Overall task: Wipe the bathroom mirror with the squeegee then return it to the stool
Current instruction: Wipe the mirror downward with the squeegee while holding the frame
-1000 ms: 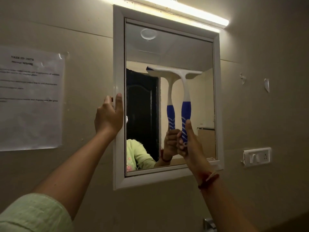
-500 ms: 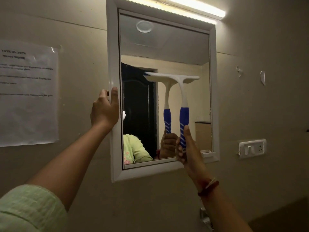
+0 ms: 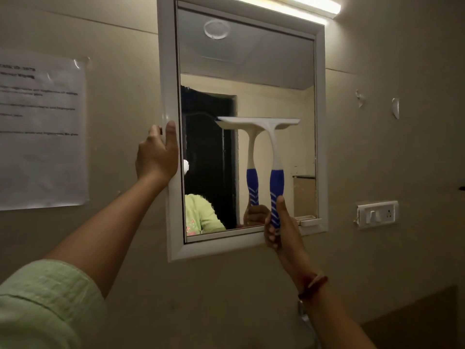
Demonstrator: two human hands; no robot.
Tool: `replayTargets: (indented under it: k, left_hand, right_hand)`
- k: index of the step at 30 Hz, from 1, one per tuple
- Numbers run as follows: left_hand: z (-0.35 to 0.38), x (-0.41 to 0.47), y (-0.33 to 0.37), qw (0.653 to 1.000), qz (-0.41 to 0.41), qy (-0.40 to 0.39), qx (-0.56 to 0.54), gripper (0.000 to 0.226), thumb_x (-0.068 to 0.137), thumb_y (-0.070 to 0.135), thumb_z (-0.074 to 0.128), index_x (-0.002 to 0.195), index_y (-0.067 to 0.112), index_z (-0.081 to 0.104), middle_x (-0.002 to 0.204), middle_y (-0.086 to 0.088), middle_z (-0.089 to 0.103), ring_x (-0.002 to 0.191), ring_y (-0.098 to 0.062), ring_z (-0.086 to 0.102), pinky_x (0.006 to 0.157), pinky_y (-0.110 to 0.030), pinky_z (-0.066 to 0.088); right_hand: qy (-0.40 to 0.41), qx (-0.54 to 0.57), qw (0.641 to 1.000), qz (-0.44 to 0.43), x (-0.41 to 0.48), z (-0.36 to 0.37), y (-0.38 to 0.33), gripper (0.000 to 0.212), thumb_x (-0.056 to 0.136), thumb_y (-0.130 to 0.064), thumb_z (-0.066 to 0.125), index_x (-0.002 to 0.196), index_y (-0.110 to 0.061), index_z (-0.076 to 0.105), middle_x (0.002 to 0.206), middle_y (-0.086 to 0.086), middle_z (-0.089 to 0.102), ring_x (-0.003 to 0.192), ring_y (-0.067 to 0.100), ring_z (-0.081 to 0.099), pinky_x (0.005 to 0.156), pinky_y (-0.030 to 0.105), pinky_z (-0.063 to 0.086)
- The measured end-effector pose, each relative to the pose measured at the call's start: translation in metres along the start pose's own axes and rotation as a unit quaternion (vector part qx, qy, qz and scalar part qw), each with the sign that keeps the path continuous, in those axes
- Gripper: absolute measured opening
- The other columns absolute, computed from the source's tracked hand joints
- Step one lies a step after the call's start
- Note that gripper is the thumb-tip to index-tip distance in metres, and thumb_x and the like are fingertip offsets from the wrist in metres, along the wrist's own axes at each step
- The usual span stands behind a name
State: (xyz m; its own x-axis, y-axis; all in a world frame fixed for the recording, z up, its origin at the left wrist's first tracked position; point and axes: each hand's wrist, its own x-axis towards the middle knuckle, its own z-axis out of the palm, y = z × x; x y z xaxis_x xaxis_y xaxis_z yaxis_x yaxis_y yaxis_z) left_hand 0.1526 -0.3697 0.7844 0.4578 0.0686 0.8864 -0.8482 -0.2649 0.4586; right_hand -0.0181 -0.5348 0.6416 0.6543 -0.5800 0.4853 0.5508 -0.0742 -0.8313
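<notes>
filling the lower left corner of the picture, a pale green sleeve is cut off by the edge, and a bare forearm is stretched up from it toward the centre. the other forearm is raised from the bottom edge, right of centre, with a red thread band at the wrist. the left hand is clasped on the left side of the white mirror frame, thumb up along its front face, fingers curled behind the outer edge and mostly hidden. the right hand is wrapped round the bottom of the blue handle of the squeegee, whose end is covered by the fingers. the squeegee is held upright, its white blade level against the mirror at mid-height, right of centre. the print on the paper sheet at the left is too blurred to be read. the light bar is cropped by the top edge.
</notes>
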Motion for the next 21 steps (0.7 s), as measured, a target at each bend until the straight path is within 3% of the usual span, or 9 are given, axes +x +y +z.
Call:
replayTargets:
  k: [6, 11, 15, 21]
  left_hand:
    - [0.000, -0.001, 0.001, 1.000, -0.005, 0.001, -0.003, 0.062, 0.095, 0.052, 0.023, 0.113, 0.000, 0.050, 0.082, -0.007, 0.051, 0.074, -0.019, 0.047, 0.050, -0.023, 0.025]
    - [-0.001, -0.002, 0.001, 1.000, -0.003, -0.004, -0.002, 0.062, 0.094, 0.053, 0.022, 0.114, 0.001, 0.050, 0.094, -0.017, 0.061, 0.088, -0.030, 0.057, 0.061, -0.029, 0.031]
    - [0.000, -0.002, 0.001, 1.000, -0.001, 0.002, 0.002, 0.062, 0.095, 0.052, 0.023, 0.114, 0.000, 0.050, 0.090, -0.015, 0.058, 0.085, -0.029, 0.056, 0.058, -0.028, 0.030]
    - [0.001, -0.002, 0.001, 1.000, -0.010, 0.005, 0.004, 0.063, 0.094, 0.054, 0.022, 0.115, 0.001, 0.050, 0.081, -0.004, 0.051, 0.074, -0.018, 0.048, 0.052, -0.026, 0.026]
  right_hand:
    - [0.002, -0.017, 0.999, 0.039, -0.035, -0.018, 0.057, 0.052, 0.077, -0.064, 0.043, 0.061, -0.016, 0.053, 0.047, -0.003, 0.043, 0.040, 0.011, 0.037, 0.038, 0.019, 0.030]
    - [0.013, -0.013, 1.000, 0.012, -0.014, -0.013, 0.024, 0.050, 0.076, -0.065, 0.045, 0.062, -0.018, 0.052, 0.047, -0.005, 0.042, 0.040, 0.009, 0.036, 0.039, 0.020, 0.030]
    - [0.014, -0.023, 1.000, 0.008, -0.004, -0.015, 0.013, 0.052, 0.074, -0.067, 0.045, 0.061, -0.018, 0.051, 0.046, -0.005, 0.042, 0.039, 0.009, 0.036, 0.037, 0.019, 0.030]
    - [-0.006, 0.000, 0.997, 0.072, -0.047, -0.032, 0.062, 0.053, 0.071, -0.064, 0.047, 0.063, -0.012, 0.053, 0.045, -0.002, 0.044, 0.037, 0.011, 0.038, 0.036, 0.019, 0.031]
